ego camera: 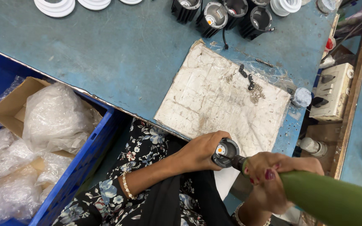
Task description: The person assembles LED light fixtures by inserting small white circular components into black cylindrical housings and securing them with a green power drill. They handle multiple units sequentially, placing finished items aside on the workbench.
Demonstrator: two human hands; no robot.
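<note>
- The left hand is curled closed around a small round black metal lamp housing with a pale yellow disc in its middle, held at the near edge of the desk, at about 5 o'clock in the view.
- The right hand is wrapped shut around a green-bodied powered screwdriver; its dark bit end touches the housing's open face from the 4 o'clock side.
- The screwdriver's body runs off toward the 4 o'clock corner.
- The housing sits just over the near edge of a worn, dirty white square work pad, which lies tilted on the scuffed blue desk.
- On the pad's far right part, at about 2 o'clock from the housing, lies a small heap of screws with a few small black parts beside it.
- At 12 o'clock, along the desk's far edge, stands a cluster of black finned round housings, with white plastic rings far off at 10 o'clock.
- At 3 o'clock a beige switch-and-socket box is fixed by the desk's wooden side rail.
- At 9 o'clock a blue plastic crate holds a brown cardboard box and crumpled clear plastic bags.
- A beaded bracelet circles the left wrist, over a floral-print garment.
</note>
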